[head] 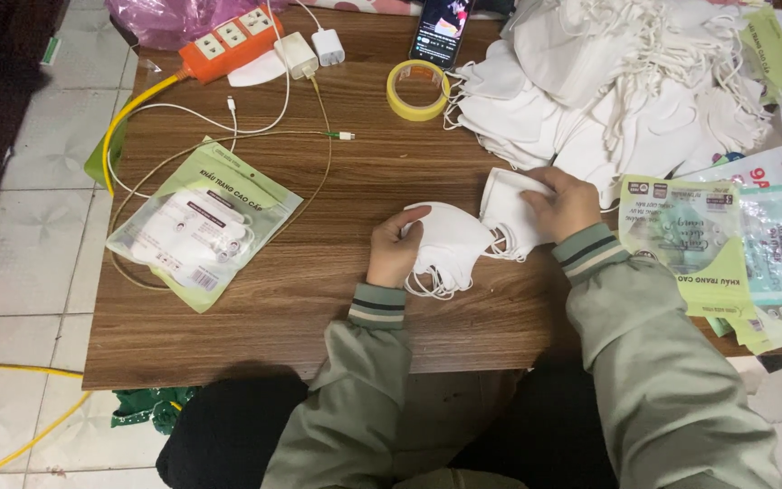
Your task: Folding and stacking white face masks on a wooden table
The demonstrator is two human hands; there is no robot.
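My left hand (394,249) grips a small stack of white face masks (450,246) at its left edge, their ear loops hanging toward me. My right hand (561,201) presses on another folded white mask (506,210) just to the right of that stack, at the foot of a big heap of white masks (626,81) piled at the back right of the wooden table (319,299). Both arms wear grey-green sleeves with striped cuffs.
A filled green and clear mask packet (203,225) lies at the left. Empty green packets (685,237) sit at the right edge. A yellow tape roll (417,90), a phone (441,29), an orange power strip (228,41) with chargers and loose cables lie at the back.
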